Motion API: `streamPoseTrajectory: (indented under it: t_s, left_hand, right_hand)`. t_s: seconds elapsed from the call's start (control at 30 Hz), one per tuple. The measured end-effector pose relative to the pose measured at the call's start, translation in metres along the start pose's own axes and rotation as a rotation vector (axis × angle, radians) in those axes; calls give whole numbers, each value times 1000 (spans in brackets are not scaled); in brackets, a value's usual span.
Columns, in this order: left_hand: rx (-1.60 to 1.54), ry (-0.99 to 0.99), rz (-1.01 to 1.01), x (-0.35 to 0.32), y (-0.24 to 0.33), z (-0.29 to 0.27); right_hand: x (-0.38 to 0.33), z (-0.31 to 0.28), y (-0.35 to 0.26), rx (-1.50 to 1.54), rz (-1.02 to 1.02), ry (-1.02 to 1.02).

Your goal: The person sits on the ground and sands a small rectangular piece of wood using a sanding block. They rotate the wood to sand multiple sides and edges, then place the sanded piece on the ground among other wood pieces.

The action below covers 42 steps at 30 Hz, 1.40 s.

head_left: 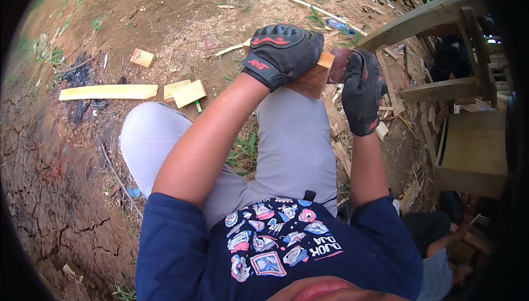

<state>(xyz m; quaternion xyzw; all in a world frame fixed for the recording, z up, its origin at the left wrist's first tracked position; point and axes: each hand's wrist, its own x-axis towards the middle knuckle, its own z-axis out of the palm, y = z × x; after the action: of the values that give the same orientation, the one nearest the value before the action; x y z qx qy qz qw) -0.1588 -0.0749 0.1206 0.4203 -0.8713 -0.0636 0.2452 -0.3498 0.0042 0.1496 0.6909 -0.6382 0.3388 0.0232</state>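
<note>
My left hand (282, 52), in a black glove with red markings, is clamped over a small wooden block (313, 79) held above my right knee. My right hand (362, 93), also in a black glove, presses a folded reddish-brown piece, probably sandpaper (338, 65), against the block's right end. Most of the block's top is hidden under the left glove. I am sitting with my knees up, in light grey trousers (292, 141).
Bare dirt ground lies ahead, with a long pale plank (108, 91), two flat offcuts (186, 91) and a small orange-brown block (142, 57) at left. Wood scraps litter the ground at right. A wooden frame structure (441, 53) stands at right, a plastic bottle (339, 25) beyond.
</note>
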Motion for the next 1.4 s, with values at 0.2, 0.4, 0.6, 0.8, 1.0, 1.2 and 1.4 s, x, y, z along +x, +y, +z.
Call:
streamPoseTrajectory:
  t_s: [0.2,0.4,0.6,0.8,1.0,1.2,1.4]
  left_hand:
    - [3,39,28,0,4,4]
    - [34,-9,21,0,6,0]
    - [35,6,19,-2,5,2]
    - [26,42,27,-4,3,7]
    - [29,42,22,-4,4,5]
    - [31,11,-13,-2,5,6]
    - [33,24,-8,-3,3,6]
  right_hand:
    - [4,-10,-16,169,51,-64]
    - [-12,-4,-5,577,128,-167]
    - [-21,7,1,484,-2,-68]
    - [-6,2,4,304,-286,-67]
    - [-5,-7,-4,116,-453,-69]
    - [-7,-7,-11,-13,-462,-50]
    - [-11,-2,-1,111,-216,-182]
